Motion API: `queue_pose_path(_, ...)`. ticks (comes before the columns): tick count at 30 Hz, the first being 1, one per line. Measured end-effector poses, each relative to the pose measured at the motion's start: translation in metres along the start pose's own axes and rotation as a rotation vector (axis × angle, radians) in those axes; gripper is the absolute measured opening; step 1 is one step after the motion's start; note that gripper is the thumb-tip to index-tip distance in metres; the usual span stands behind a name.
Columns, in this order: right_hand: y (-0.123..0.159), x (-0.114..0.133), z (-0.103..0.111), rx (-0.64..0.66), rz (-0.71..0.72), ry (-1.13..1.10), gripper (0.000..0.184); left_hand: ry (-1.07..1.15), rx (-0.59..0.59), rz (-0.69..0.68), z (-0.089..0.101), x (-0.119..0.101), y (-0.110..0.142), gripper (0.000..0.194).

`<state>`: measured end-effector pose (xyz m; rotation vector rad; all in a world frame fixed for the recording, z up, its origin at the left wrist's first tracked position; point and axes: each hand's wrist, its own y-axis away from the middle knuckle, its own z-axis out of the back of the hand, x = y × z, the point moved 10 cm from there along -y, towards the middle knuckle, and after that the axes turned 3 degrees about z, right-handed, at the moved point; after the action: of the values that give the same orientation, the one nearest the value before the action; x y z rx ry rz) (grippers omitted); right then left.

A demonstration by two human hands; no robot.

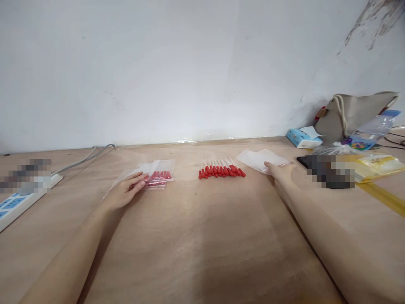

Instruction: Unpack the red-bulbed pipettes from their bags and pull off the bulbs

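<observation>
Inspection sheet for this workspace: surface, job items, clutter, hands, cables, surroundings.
Surface: brown table, yellow strip at right.
Job items: filled bags left, red-tipped sticks middle, white sheets right.
Clutter: tissue pack, bottle and cloth bag at right; power strip at left.
Hands: left hand on filled bags; right hand at white sheets, grip unclear.
Cables: grey cable by power strip; dark wires far right.
Surroundings: pale wall, marked upper right.

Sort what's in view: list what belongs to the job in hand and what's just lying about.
Apparently in use:
- clear bags of red-tipped sticks, at the left hand
- loose red-tipped sticks
- thin whitish stack, at the right hand

Apparently just lying about:
- power strip
- blue tissue pack
- beige bag
- plastic bottle
- yellow packaging
</observation>
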<state>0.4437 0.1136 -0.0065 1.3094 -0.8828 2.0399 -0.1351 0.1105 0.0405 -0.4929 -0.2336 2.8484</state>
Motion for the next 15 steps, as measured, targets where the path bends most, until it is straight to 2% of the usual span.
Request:
queue_pose_path(2,0.006,0.005,0.012,-0.071,-0.027,0.139,0.094,-0.011,-0.054,-0.023,0.005,-0.006,-0.002,0.048)
queue_pose_path(4,0.014,0.017,0.020,-0.122,-0.008,0.235,0.099,-0.044,-0.205,-0.023,0.021,-0.016,-0.002,0.046)
queue_pose_path(6,0.024,0.034,0.023,-0.156,0.077,0.275,0.097,-0.067,-0.388,-0.026,0.039,-0.034,0.003,0.043)
queue_pose_path(8,0.040,0.059,0.020,-0.174,0.251,0.286,0.087,-0.072,-0.491,-0.082,0.049,-0.063,0.010,0.037)
queue_pose_path(11,0.078,0.099,0.002,-0.104,0.590,0.228,0.060,-0.112,-0.467,-0.168,0.040,-0.113,0.022,0.032)
queue_pose_path(13,0.113,0.121,-0.015,0.057,0.803,0.143,0.037,-0.167,-0.386,-0.243,0.020,-0.148,0.034,0.030)
queue_pose_path(15,0.150,0.136,-0.034,0.298,0.955,0.058,0.020,-0.188,-0.295,-0.343,-0.004,-0.180,0.050,0.030)
